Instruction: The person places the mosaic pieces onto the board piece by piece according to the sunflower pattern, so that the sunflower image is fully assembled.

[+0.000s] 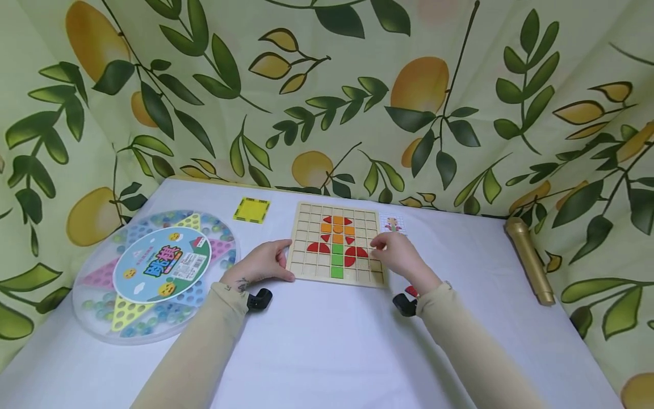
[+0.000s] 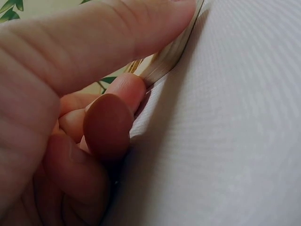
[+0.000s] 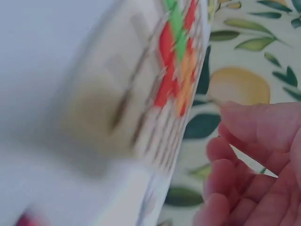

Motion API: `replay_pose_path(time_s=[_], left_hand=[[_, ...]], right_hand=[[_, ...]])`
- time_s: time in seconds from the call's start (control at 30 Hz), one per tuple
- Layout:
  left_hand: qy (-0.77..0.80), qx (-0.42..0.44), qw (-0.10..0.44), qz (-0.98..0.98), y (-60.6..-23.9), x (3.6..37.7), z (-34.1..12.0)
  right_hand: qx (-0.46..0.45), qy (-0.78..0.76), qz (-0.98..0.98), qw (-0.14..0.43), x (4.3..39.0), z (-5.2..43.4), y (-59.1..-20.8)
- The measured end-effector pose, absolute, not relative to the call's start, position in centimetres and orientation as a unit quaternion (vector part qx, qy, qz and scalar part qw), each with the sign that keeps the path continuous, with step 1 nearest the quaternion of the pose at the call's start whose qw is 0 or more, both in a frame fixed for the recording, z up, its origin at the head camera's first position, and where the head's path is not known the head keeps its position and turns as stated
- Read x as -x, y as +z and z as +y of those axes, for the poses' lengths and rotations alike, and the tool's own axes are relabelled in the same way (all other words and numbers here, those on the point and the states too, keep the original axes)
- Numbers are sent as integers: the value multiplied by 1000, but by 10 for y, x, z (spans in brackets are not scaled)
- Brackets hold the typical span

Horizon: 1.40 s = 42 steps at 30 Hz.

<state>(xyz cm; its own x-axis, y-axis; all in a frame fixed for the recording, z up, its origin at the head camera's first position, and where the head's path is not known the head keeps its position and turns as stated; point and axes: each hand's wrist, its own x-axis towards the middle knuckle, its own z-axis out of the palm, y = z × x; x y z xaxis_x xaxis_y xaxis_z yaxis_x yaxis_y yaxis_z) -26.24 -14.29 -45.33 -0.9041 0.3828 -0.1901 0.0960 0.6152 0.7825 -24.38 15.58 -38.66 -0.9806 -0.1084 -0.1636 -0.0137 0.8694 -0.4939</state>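
left hand [image 2: 70,117] gripping board [image 2: 164,59] edge (wrist view)

A round marble game box [image 1: 153,275], yellow square tile [image 1: 252,209] and gold tube [image 1: 529,260] lie on the white table [image 1: 332,352].

Curled fingers [image 3: 244,188] hover beside the blurred wooden grid board [image 3: 141,94].

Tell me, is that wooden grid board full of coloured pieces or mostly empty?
Mostly empty. The wooden grid board holds red, orange and green pieces only around its middle columns; the cells along its sides are bare wood.
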Motion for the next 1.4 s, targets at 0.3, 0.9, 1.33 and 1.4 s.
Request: replay_pose_path(time_s=[0.3,0.9,1.33,1.4], left_hand=[[415,-139,168,883,-452,262,-143],[420,-130,172,881,-454,261,-143],[418,-146,163,882,-453,260,-143],[414,-148,162,883,-453,261,-143]], right_hand=[[-31,-202,968,145,198,219,-412],[-36,-215,969,120,190,226,-422],[7,-395,915,81,221,166,-400],[13,-415,905,87,227,153,-400]])
